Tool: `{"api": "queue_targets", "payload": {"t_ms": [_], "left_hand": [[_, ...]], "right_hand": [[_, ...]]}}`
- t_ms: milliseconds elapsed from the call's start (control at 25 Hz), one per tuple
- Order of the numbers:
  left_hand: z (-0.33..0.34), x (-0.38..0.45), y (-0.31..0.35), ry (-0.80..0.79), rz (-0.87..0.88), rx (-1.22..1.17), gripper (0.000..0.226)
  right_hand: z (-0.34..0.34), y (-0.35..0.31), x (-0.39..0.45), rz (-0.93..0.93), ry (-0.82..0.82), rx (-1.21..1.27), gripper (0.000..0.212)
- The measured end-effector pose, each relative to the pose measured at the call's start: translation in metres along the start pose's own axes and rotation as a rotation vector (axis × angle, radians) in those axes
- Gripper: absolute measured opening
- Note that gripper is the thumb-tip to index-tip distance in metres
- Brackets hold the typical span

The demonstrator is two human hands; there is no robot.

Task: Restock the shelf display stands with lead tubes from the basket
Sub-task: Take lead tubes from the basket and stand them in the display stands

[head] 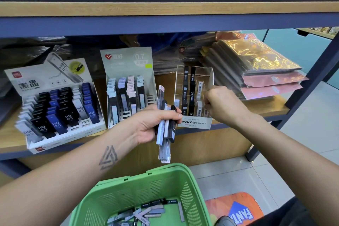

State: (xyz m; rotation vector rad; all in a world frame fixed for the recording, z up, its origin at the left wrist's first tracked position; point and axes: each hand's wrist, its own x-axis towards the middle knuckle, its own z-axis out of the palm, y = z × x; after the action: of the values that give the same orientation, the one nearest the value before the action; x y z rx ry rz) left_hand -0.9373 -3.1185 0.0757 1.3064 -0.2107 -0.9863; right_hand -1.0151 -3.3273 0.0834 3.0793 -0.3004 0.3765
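I see a shelf (271, 110) with three stands in a row. On the far right lies a pile of shiny packs (256, 68), close to the clear stand (194, 95). A wood board (165, 8) hangs low over the shelf, and dark bags sit behind the stands.

My left hand (154, 124) holds a bunch of tubes (165, 124). Its fingers are curled round them. The tubes stand almost straight up, long way up and down, and one clear tube sticks out at top and bottom. They are in front of the shelf edge, between the middle stand (128, 86) and the clear stand.

My right hand (222, 104) is at the right side of the clear stand. Its fingers are curled in, but I cannot tell if they pinch a tube.

More tubes lie flat in the green basket (165, 180) below, pointing all ways.

The left stand (56, 101) has tubes marked "HB 0.5". The middle stand says "0.7". The clear stand says "MONO graph MG".
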Motion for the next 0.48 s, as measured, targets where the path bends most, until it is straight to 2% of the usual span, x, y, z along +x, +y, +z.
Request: {"api": "queue_targets", "payload": {"t_ms": [320, 400, 480], "left_hand": [[0.001, -0.002, 0.001, -0.007, -0.002, -0.017, 0.016], [0.001, -0.003, 0.002, -0.024, -0.007, -0.017, 0.01], [0.002, -0.005, 0.002, -0.045, 0.0, -0.021, 0.008]], "right_hand": [[-0.007, 0.005, 0.002, 0.096, 0.017, 0.167, 0.022], [-0.019, -0.006, 0.0, 0.113, 0.0, 0.426, 0.013], [-0.032, -0.021, -0.005, 0.098, -0.155, 0.825, 0.019]]}}
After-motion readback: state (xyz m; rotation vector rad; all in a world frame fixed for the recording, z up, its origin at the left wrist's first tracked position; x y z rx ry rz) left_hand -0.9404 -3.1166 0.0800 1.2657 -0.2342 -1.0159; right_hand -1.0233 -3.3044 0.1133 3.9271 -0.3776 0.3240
